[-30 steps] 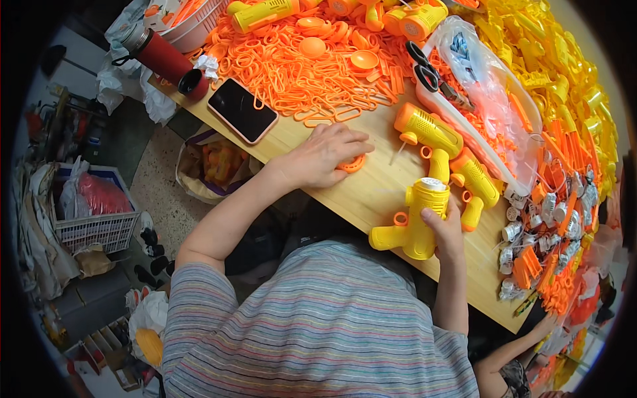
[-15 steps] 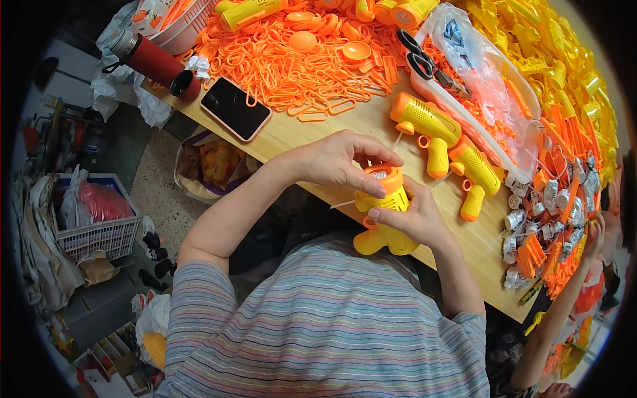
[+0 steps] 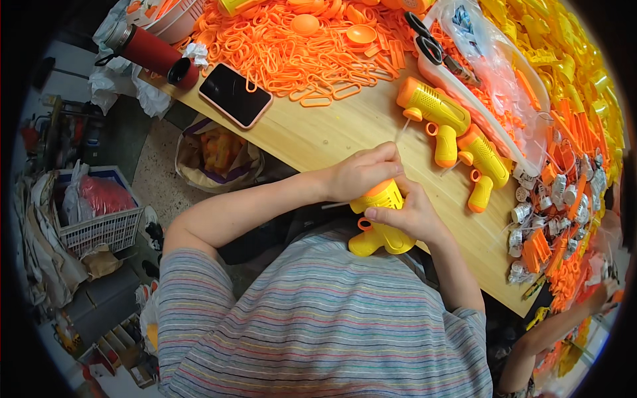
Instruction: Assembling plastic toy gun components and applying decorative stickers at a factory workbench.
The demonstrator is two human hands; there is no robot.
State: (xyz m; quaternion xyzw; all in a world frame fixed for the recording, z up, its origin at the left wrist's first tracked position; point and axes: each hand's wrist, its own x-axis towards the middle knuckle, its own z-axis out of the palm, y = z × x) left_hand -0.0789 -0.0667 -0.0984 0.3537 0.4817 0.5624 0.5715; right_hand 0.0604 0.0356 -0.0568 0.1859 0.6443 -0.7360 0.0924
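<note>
A yellow toy gun [image 3: 390, 239] with an orange front end is held upright against my striped shirt, at the table's near edge. My right hand [image 3: 413, 211] wraps round its yellow body from the right, thumb across the side. Over the orange end my left hand [image 3: 366, 174] is closed, its fingers curled and pressing down, so the opening there is hidden. A thin white stick juts out to the left of the gun. Two more toy guns, one nearer the tray [image 3: 439, 119] and one to its right [image 3: 486, 169], lie on the table beyond my right hand.
Orange loops and spoon-shaped parts [image 3: 318, 60] heap at the table's back. A phone [image 3: 235, 96] and red flask [image 3: 149, 53] sit left; scissors [image 3: 426, 40] rest by a white tray [image 3: 474, 106]. Small white-capped parts [image 3: 524, 212] and another person's arm [image 3: 551, 335] are at right.
My left hand has closed down over the gun's orange end, which showed between its spread fingers before. My right hand keeps its grip. The other person's arm has shifted.
</note>
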